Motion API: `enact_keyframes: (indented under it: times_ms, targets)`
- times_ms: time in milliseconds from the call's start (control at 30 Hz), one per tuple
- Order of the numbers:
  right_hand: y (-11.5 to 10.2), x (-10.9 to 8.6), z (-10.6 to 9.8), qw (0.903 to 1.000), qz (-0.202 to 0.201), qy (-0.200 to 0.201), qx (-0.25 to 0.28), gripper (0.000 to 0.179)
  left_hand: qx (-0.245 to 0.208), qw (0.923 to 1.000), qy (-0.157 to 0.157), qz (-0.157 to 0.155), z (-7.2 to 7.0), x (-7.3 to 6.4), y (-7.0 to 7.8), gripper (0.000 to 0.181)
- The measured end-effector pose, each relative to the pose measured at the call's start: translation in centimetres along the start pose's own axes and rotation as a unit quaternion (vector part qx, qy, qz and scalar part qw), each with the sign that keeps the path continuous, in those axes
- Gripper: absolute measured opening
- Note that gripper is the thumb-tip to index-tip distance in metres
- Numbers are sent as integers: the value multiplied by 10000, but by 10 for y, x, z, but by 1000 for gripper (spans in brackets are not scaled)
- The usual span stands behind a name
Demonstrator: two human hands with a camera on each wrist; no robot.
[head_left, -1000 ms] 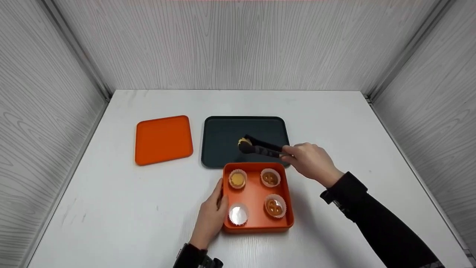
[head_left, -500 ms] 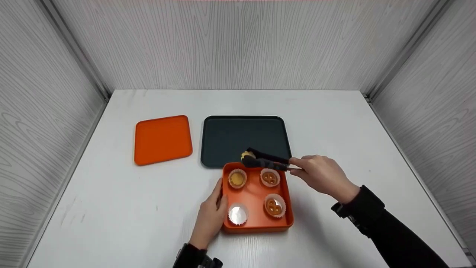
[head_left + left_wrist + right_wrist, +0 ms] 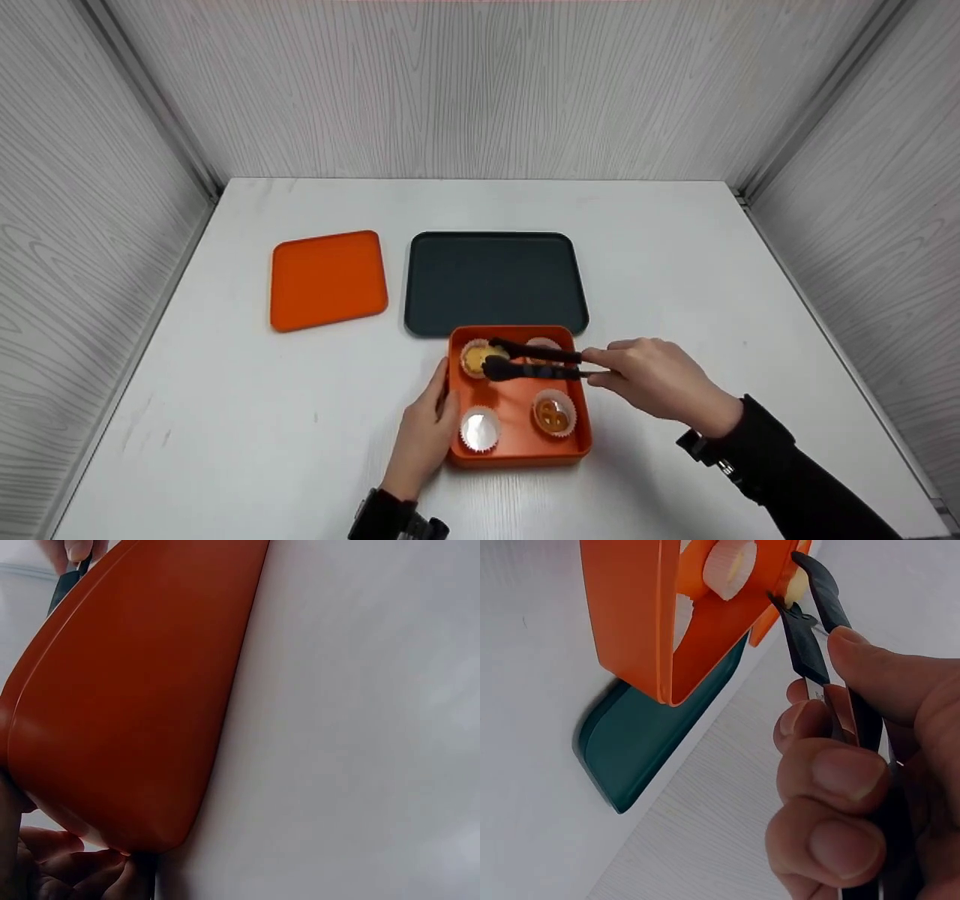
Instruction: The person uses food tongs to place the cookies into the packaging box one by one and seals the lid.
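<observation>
My right hand grips a pair of black-tipped tongs, the thumb pressing one arm and the fingers curled round the other. Their tips stand over the far left of an orange box. A small yellow cookie shows between the tips in the right wrist view. Below them is a paper cup holding another yellow piece. With thumb and fingers at its left wall, my left hand holds the box. Pretzel-shaped pieces lie in the right-hand cups; the far one is partly hidden by the tongs. The near-left paper cup is empty.
Just beyond the box lies a dark green tray, nearly against its far wall. A flat orange lid or tray is off to the left. Pale panels enclose the white table at the back and sides.
The right hand has brought the tongs and yellow cookie from over the green tray toward me, to above the box's far-left cup. My left hand and the box have stayed put.
</observation>
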State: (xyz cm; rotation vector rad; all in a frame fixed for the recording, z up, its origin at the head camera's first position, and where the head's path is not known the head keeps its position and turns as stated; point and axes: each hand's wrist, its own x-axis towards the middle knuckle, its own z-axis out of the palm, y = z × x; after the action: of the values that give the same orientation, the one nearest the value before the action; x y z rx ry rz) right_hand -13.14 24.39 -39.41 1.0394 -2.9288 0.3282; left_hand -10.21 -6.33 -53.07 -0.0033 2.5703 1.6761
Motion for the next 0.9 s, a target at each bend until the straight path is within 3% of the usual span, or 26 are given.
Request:
enact_keyframes:
  times_ms: [233,600,700,900]
  targets:
    - [-13,-10,-3,9989,-332,-313,147,35,43,9999,70,113,1,-1,2,58]
    - [-26,-9,-1,9932,-1033,-532,69,17,-11,10000,19,89,-1,-1,2,58]
    - [-28,-7,2,9926,-1054,-601,-10,17,-16,9999,26,104,-1,-1,2,58]
    - [-30,-2,10,9915,-1040,-772,-156,39,-75,9999,15,128,0,-1,1,58]
